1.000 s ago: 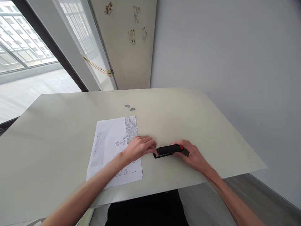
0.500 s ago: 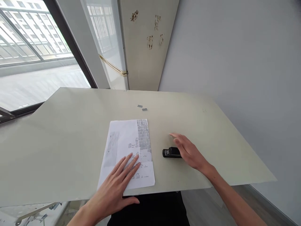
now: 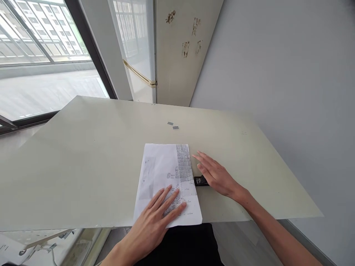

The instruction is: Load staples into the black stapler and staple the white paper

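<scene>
The left hand (image 3: 158, 218) lies spread over the lower part of a printed paper (image 3: 161, 159). Just at the paper's right edge sits a black stapler (image 3: 200, 181) (mostly hidden behind the outstretched right hand (image 3: 217, 176)). Two small grey strips (image 3: 175, 127) lie farther back on the pale table (image 3: 91, 166).

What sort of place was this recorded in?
Probably a room in a home: a cream refrigerator with brown patches stands behind the pale flat-topped table, and dark-framed glazing at left looks toward a multi-storey building.
</scene>
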{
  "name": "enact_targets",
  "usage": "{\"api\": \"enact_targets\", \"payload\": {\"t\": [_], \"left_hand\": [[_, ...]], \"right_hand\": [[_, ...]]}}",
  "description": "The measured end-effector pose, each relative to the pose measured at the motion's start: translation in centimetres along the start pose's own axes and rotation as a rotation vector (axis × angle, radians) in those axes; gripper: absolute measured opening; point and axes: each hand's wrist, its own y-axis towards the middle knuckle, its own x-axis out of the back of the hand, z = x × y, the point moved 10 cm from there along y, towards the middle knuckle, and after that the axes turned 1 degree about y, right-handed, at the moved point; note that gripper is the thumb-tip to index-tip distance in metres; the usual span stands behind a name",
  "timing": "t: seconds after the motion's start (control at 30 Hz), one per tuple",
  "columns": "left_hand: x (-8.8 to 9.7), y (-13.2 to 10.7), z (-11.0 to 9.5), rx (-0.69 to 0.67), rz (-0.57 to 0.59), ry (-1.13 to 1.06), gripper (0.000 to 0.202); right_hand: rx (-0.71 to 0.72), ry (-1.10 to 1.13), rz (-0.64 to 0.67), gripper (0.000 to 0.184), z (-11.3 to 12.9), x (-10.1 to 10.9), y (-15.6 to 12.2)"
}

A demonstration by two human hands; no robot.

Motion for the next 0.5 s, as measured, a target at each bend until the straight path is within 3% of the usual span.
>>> {"api": "enact_targets", "payload": {"t": [0.2,0.33,0.5], "left_hand": [[-0.4,0.7,-0.7,-0.013,0.007,-0.019,0.099],[-0.5,0.8,-1.1,-0.032,0.024,-0.026,0.079],[0.6,1.6,-0.7,-0.059,0.001,-0.096,0.077]], "right_hand": [[-0.022,-0.030,0.050,0.055,1.3,-0.5,-0.4],[-0.019,-0.037,0.045,0.054,1.6,-0.4,-0.7],[-0.034,-0.032,0.044,0.054,1.4,-0.5,-0.9]]}}
